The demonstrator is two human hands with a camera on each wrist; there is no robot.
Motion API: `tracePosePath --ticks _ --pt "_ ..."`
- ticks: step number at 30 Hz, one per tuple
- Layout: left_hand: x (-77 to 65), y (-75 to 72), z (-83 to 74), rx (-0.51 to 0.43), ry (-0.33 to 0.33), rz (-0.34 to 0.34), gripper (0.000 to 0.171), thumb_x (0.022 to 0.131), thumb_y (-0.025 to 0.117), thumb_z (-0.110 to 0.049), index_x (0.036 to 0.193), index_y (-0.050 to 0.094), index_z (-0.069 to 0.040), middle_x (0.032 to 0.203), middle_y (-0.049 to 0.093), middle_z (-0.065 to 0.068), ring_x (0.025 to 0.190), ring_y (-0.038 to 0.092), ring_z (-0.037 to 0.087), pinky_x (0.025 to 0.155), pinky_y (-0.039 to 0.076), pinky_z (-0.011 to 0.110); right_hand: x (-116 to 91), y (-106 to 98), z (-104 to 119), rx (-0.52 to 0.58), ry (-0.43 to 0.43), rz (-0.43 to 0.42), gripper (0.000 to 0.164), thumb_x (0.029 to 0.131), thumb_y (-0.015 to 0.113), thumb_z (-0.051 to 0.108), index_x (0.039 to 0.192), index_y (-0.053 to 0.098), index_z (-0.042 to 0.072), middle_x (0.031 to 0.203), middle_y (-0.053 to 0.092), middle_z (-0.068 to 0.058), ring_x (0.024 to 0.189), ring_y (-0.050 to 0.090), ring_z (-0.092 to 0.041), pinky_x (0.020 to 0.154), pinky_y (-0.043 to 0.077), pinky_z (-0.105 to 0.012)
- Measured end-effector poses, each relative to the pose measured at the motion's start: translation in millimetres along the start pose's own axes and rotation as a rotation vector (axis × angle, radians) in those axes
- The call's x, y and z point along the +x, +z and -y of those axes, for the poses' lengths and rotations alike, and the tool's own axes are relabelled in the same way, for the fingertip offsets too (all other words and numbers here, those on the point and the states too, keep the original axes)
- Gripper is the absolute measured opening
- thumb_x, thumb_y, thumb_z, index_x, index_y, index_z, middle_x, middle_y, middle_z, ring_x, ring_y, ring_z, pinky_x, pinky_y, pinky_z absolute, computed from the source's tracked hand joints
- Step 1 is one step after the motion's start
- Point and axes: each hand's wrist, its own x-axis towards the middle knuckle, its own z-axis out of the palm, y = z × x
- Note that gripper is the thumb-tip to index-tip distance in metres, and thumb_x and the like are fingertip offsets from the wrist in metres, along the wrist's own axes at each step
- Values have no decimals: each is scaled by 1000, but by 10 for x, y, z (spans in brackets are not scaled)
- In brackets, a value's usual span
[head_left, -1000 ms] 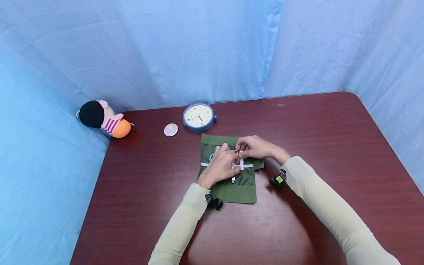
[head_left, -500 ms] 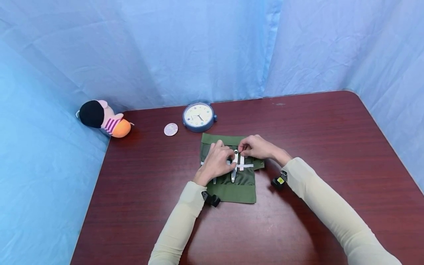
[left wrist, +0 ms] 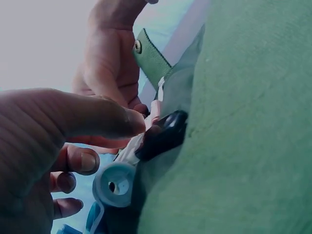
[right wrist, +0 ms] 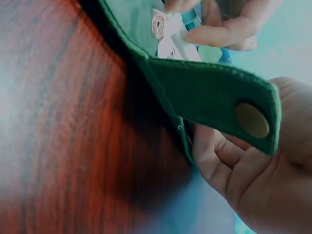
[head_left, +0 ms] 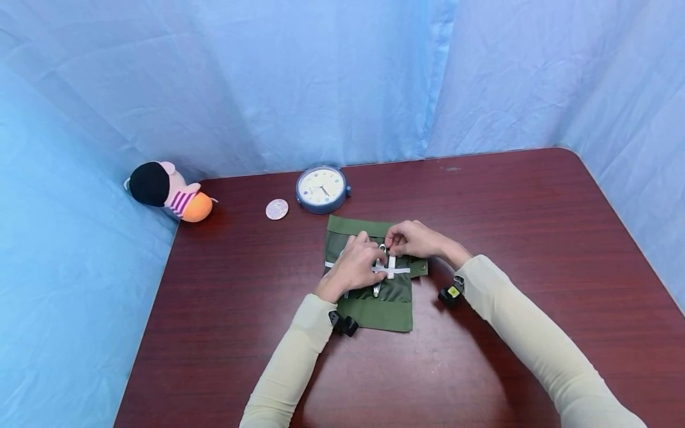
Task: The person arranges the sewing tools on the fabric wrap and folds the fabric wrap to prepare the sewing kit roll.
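A green fabric tool pouch (head_left: 374, 315) lies unfolded on the table, crossed by a white elastic band (head_left: 404, 271). Under the band sit a slim white piece (head_left: 392, 263) and a long silver tool (head_left: 377, 290) with a ringed top. My right hand (head_left: 416, 238) pinches the white piece at its upper end. Over the pouch's left half, my left hand (head_left: 353, 266) has loosely bent fingers, with a gap between thumb and forefinger. Its thumb is close to a shiny black part (left wrist: 163, 135) in the left wrist view. A light-blue ring (left wrist: 114, 184) shows below; the hand covers other tools.
Behind the pouch stands a round blue clock (head_left: 321, 189), with a small pale disc (head_left: 276, 209) to its left. A plush toy (head_left: 171, 190) lies at the table's back left corner. The pouch's snap tab (right wrist: 214, 97) sticks out on the right. Blue curtains surround the table.
The white piece sits slightly lower under the band. My left hand shifted left, then back right over the silver tool. My right hand stays nearly in place.
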Motion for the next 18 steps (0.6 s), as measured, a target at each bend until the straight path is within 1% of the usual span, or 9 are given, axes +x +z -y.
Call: tracePosePath --ticks 3,6,12,18 --pt "-2 -1 -12 12 6 20 21 81 81 -38 94 78 -22 85 69 -7 88 44 17 84 37 35 -19 -8 -2 34 13 -17 10 93 68 9 101 72 8 89 75 -5 79 68 -10 73 55 -28" --pt "-5 -1 -13 22 11 25 24 80 82 -42 93 77 -23 84 68 -7 89 45 17 83 37 35 -51 -22 0 52 31 -35 13 95 66 9 105 72 5 88 75 -7 76 69 -12 68 55 -27" --pt "-7 -5 -18 19 22 22 24 79 84 -42 92 76 -23 85 69 -8 89 45 17 83 37 35 -64 -7 -9 -27 2 -61 14 90 73 12 102 75 6 92 77 -7 82 71 -12 75 56 -28" --pt "-5 0 -33 31 32 22 24 79 84 -42 93 77 -23 85 69 -8 88 45 16 81 36 33 -41 33 20 -104 -24 -81 12 86 77 14 96 76 7 87 76 -5 79 69 -12 76 56 -30"
